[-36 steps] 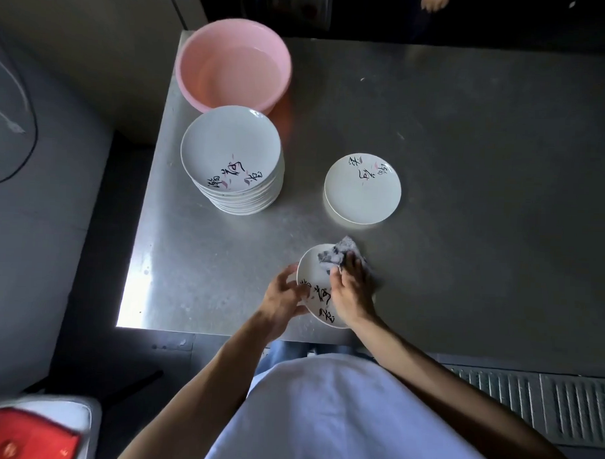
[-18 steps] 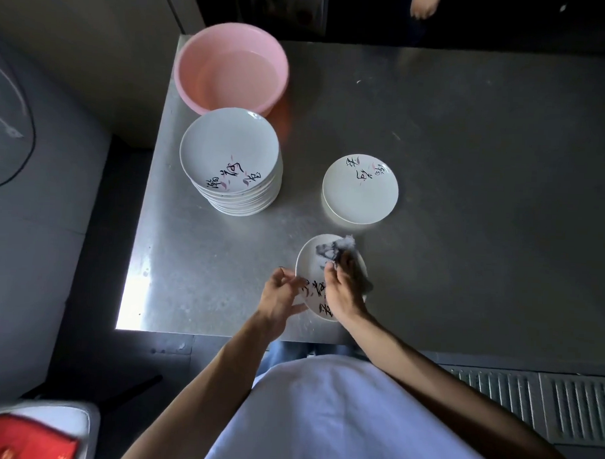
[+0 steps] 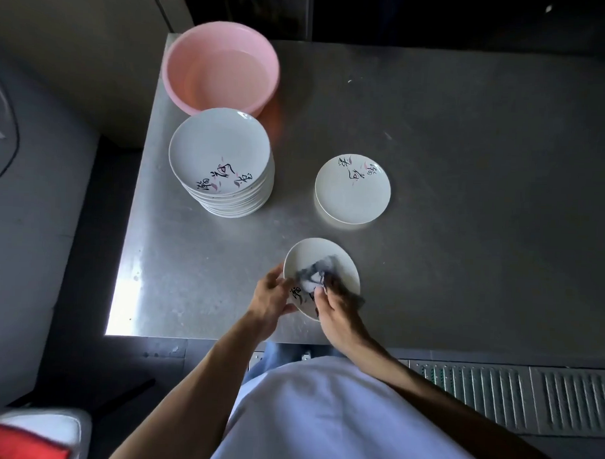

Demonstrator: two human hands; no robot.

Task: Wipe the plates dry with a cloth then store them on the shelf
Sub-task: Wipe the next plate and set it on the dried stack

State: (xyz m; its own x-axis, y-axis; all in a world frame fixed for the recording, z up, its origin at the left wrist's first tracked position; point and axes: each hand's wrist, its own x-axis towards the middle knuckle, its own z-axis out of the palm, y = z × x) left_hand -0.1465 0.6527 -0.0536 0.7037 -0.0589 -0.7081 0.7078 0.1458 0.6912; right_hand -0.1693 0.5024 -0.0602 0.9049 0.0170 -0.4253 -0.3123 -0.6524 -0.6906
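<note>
Now left grip (image 3: pixel 271 297) pinches plate (image 3: pixel 314 252) rim; right grip (image 3: pixel 336 309) clamps cloth (image 3: pixel 315 271) on its face. Ahead-right lies lone plate (image 3: pixel 352 196), nearer right grip.

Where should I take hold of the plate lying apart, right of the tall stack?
Probably at its rim, from the right edge: the lone plate lies flat and face up, so only the upturned rim gives a pinch, thumb on top, fingers slipped under. The stack stands to its left, and the plate being wiped is on its near side.
</note>
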